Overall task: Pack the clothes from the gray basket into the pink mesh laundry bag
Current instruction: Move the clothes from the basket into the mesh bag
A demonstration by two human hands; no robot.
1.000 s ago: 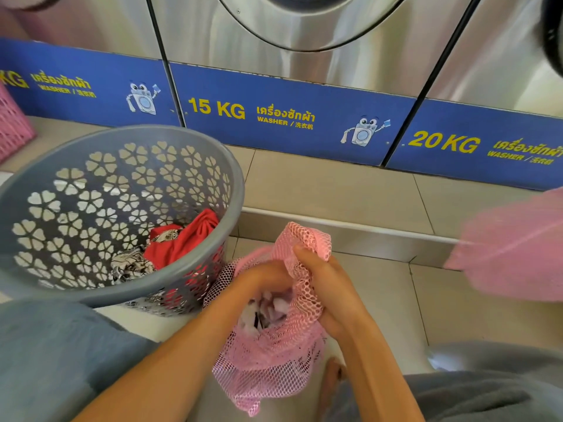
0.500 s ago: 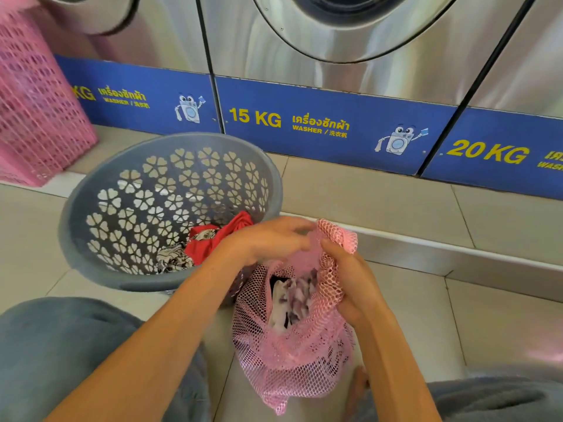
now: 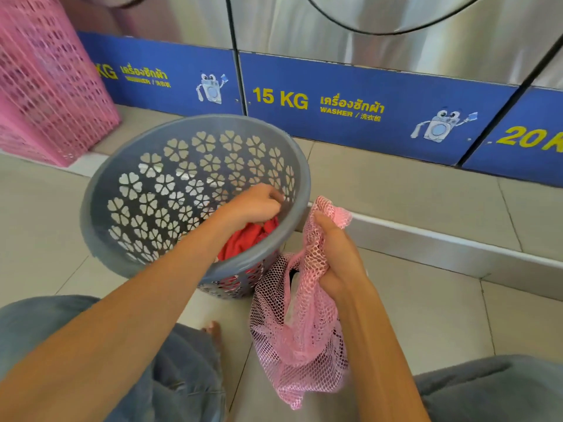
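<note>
A round gray basket (image 3: 122,178) with flower-shaped holes stands tilted on the tiled floor. A red garment (image 3: 246,242) lies at its bottom near the front rim. My left hand (image 3: 253,204) reaches inside the basket, its fingers curled down onto the red garment. To the right of the basket hangs the pink mesh laundry bag (image 3: 301,339), with dark and light clothes showing through the mesh. My right hand (image 3: 335,254) grips the bunched upper edge of the bag and holds it up.
A pink plastic basket (image 3: 45,95) stands at the far left on a raised tiled step (image 3: 396,184). Steel washers with blue panels (image 3: 335,99) line the back. My knees in gray-blue fabric (image 3: 36,324) frame the bottom corners, and a bare foot (image 3: 214,330) shows between them.
My left hand has left the mouth of the pink bag and moved left into the gray basket onto the red garment. My right hand still holds the bag. The view has shifted left.
</note>
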